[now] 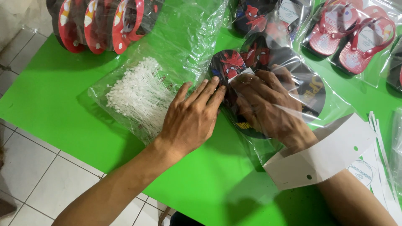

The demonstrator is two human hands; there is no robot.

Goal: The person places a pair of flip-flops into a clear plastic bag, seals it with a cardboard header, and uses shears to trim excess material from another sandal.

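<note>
A pair of small black flip-flops (pixel 228 62) with a red cartoon print lies in a clear plastic bag (pixel 331 106) on the green table (pixel 54 96). My right hand (pixel 268 106) is pushed inside the bag and grips the flip-flops through its open mouth. A white card header (pixel 331 157) hangs around my right wrist at the bag's mouth. My left hand (pixel 194 117) lies flat outside, its fingertips pressing on the bag and the flip-flops' edge.
A clear bag of white plastic tag fasteners (pixel 136 92) lies left of my hands. Red and black flip-flops (pixel 100 23) stand at the back left. Bagged pink and red pairs (pixel 356 35) lie at the back right. White card strips (pixel 383 167) sit at right.
</note>
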